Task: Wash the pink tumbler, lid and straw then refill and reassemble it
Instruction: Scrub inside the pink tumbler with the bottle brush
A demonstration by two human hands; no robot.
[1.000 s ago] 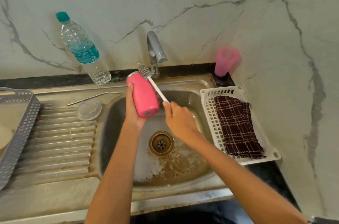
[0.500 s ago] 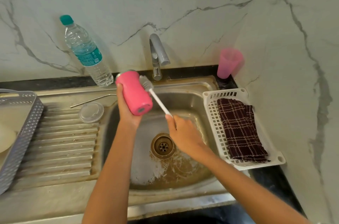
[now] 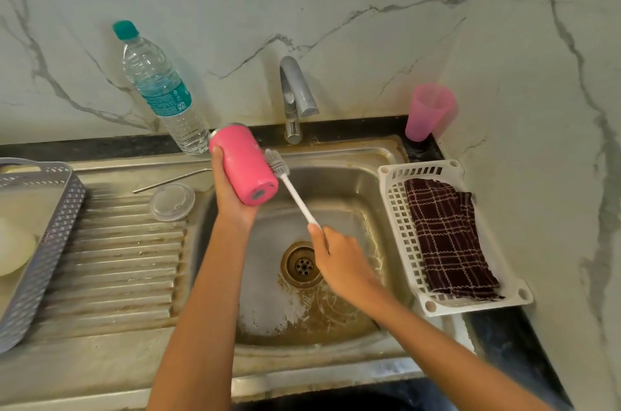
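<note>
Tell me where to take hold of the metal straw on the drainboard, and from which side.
Probably its left end, pinched from above across the thin shaft. The straw lies flat on the drainboard, so nothing fits under it. The clear lid crowds its middle, and its right end stops close to the left hand.
</note>
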